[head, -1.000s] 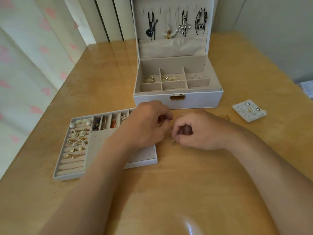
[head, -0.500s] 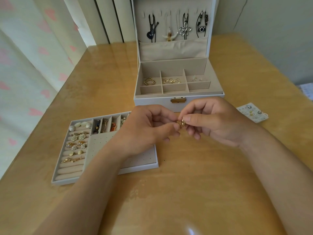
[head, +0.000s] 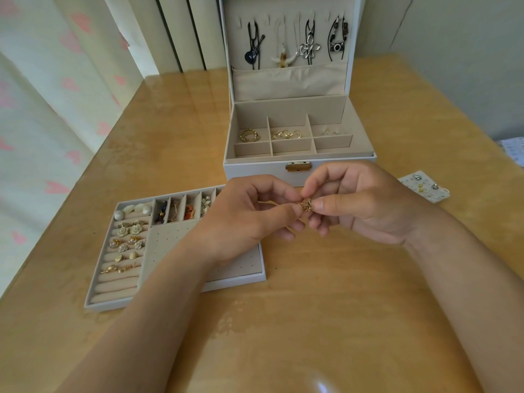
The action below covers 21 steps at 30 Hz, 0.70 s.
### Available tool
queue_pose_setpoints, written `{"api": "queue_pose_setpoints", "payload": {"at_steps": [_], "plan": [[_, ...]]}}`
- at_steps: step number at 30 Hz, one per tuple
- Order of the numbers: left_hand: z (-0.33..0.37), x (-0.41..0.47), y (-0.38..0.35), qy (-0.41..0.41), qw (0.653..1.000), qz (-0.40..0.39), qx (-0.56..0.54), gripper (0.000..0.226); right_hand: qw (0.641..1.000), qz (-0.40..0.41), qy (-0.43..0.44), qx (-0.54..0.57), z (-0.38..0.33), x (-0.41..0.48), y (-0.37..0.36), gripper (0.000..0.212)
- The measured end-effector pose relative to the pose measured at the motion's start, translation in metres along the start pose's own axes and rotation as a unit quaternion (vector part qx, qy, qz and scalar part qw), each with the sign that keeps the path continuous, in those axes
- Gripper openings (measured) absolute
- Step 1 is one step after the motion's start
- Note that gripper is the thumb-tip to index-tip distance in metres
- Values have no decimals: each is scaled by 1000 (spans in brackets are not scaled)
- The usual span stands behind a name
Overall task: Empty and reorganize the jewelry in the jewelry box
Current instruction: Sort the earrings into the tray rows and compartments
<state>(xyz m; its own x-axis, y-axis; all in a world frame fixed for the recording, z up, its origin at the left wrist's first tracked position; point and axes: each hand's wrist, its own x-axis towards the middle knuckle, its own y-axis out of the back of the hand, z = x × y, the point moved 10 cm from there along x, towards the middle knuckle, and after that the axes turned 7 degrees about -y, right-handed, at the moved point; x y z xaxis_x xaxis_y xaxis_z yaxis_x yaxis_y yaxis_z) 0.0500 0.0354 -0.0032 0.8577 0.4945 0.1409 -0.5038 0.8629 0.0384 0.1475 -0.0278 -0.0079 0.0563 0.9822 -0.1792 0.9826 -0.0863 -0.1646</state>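
Now both hands are up off the table (head: 312, 321): left hand (head: 249, 214) and right hand (head: 360, 205) together pinch a small gold piece (head: 305, 205), held just before the box (head: 297, 177). Picked up, it probably goes next into the tray (head: 175, 290) or the box.

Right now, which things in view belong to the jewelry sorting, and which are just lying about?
Job: gold piece, pinched by left hand and right hand; jewelry box, open; tray with earrings; stud card; necklaces in the lid.
Lying about: heart-print curtain; cropped pale object at right edge.
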Motion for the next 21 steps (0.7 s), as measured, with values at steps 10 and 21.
{"api": "queue_pose_setpoints", "payload": {"at_steps": [10, 21], "plan": [[-4, 0, 1, 23, 999, 16, -44, 5, 1000, -1, 4, 3, -2, 0, 1, 16], [-7, -1, 2, 47, 994, 26, -92, 28, 990, 73, 54, -107, -11, 0, 7, 8]]}}
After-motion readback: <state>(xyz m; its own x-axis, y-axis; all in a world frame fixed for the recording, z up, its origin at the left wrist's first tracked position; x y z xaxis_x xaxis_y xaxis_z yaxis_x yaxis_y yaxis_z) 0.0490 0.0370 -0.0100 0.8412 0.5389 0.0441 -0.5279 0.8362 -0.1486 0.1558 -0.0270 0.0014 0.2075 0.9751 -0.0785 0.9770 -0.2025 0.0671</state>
